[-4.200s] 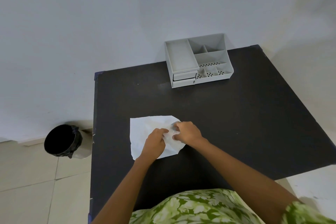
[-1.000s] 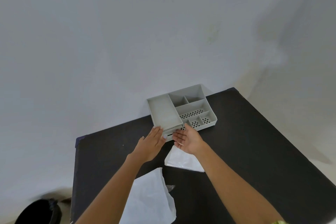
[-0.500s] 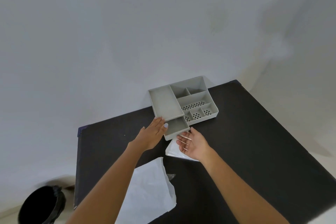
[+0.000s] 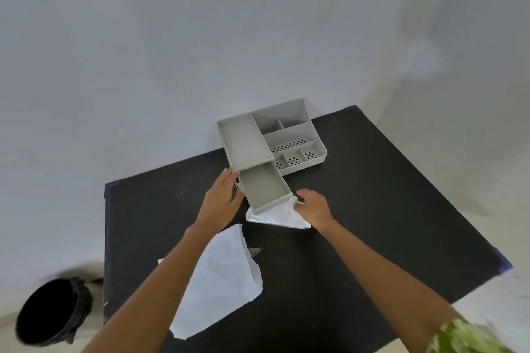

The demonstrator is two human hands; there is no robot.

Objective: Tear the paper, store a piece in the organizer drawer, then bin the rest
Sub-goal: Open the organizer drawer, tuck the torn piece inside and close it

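The grey organizer (image 4: 289, 135) stands at the table's far edge. Its upper drawer (image 4: 262, 188) is pulled far out and holds nothing. My left hand (image 4: 222, 200) lies flat against the drawer's left side, fingers straight. My right hand (image 4: 312, 206) pinches the top edge of the small torn paper piece (image 4: 275, 216), which lies partly under the drawer's front. The larger torn piece (image 4: 220, 278) lies flat on the table near me, partly under my left forearm.
The black table (image 4: 372, 209) stands against a white wall. A round black bin (image 4: 48, 312) with a dark liner sits on the floor at the table's left front corner.
The drawer has slid farther out. My right hand turned palm down and closed its fingers on the small paper piece. My left hand stays beside the drawer.
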